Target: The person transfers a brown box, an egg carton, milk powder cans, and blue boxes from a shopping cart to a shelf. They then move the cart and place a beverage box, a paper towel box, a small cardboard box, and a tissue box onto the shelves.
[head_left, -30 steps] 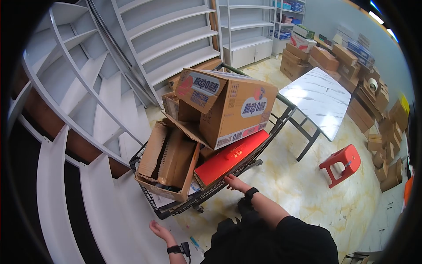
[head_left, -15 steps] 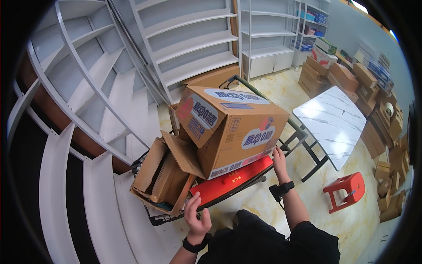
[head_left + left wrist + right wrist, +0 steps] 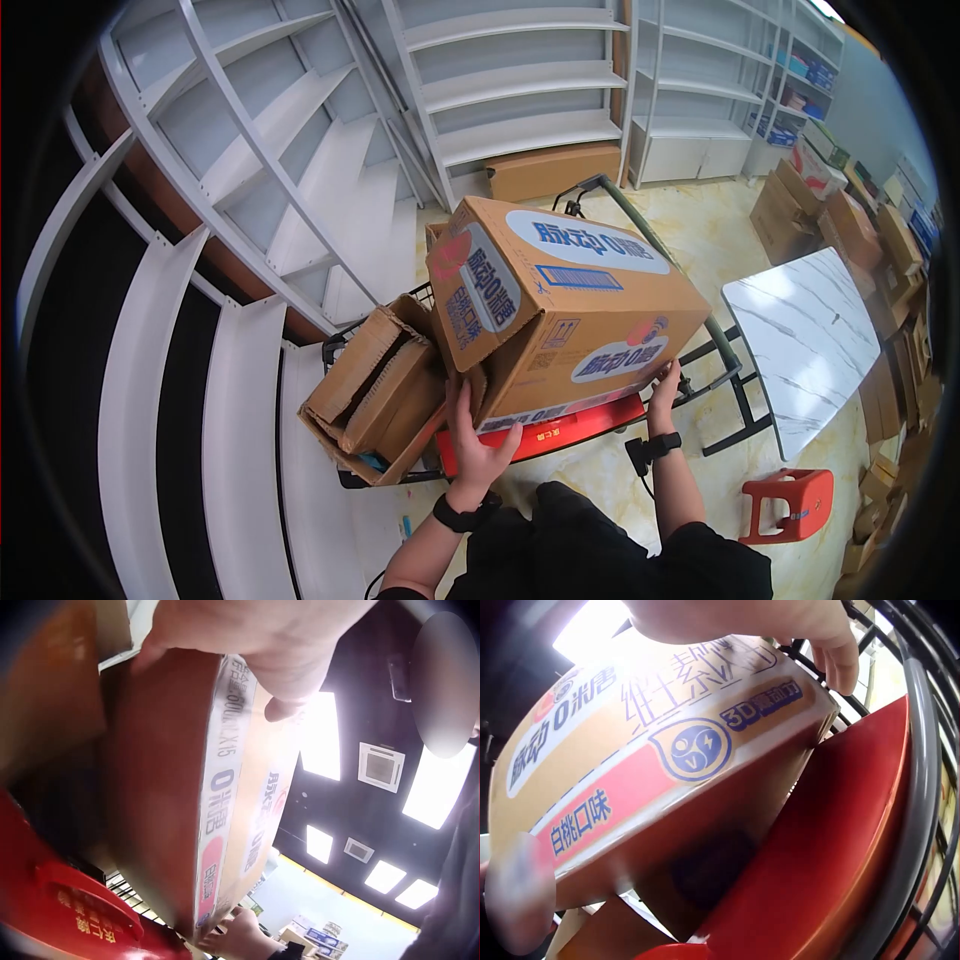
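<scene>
Cardboard carton is newly clamped at both ends, left grip and right grip curled round its lower edge, seemingly steadied.

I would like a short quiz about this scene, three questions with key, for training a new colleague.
1. True or false: the left hand and right hand both touch the large printed box.
2. What colour is the lower box, beneath the printed one?
3. Which of these is nearest the stool: (a) wall shelves, (b) the marble-patterned table, (c) the lower box?

Key:
1. True.
2. Red.
3. (b).
</scene>
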The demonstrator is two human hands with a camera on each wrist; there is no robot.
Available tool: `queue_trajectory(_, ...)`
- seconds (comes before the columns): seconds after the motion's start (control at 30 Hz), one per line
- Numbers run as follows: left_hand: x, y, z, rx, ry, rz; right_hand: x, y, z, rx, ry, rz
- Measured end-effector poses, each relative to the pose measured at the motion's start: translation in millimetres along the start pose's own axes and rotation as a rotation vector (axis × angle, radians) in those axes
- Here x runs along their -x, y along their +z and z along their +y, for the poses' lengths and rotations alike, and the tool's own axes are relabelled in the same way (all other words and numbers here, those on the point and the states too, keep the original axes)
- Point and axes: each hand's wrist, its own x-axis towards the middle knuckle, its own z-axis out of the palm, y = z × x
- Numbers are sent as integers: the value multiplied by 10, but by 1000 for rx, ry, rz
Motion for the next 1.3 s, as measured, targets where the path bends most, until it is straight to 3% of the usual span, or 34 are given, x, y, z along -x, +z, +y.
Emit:
queue_trajectory(0.07, -9, 37, 10, -4, 3, 66, 15, 32, 20, -159, 42, -57)
queue_trajectory(0.2, 22, 53, 63, -133, 26, 64, 93, 67, -87, -175, 6, -90)
queue_trajectory(0.27, 56, 79, 76, -138, 27, 91, 117, 57, -179, -207, 177, -64)
queue_trajectory(0.33, 74, 77, 155, -153, 51, 105, 195, 69, -335, -241, 206, -87)
queue_trajectory(0.53, 96, -147, 606, -113, 220, 137, 473, 52, -785, -372, 131, -89)
queue_trajectory(0.6, 140, -270, 698, -83, 263, 171, 446, 60, -752, -428, -230, -269)
queue_trajectory(0.63, 180, -333, 751, -84, 266, 174, 508, 37, -804, -677, -56, -397)
queue_trajectory(0.67, 208, -428, 786, -106, 275, 195, 604, 144, -867, -691, -53, -426)
queue_trajectory(0.8, 380, -993, 888, -146, 311, 284, 1019, 592, -1042, -726, -106, -615)
queue_trajectory(1.0, 1225, -2167, 809, 515, -250, 432, 1951, 1173, -1324, -765, -189, -913)
queue_trajectory(1.03, 1271, -2448, 1019, 279, 9, 488, 2145, 1250, -1387, -772, -200, -960)
queue_trajectory(1.07, 1323, -2699, 1039, 262, 16, 511, 2820, 1443, -1765, -649, -274, -775)
queue_trajectory(1.13, 1483, -3071, 1110, 18, 242, 818, 3255, 1692, -1836, -669, -86, -894)
queue_trajectory(1.3, 2089, -3996, 1284, -67, 158, 982, 4613, 2345, -1903, -608, -99, -1092)
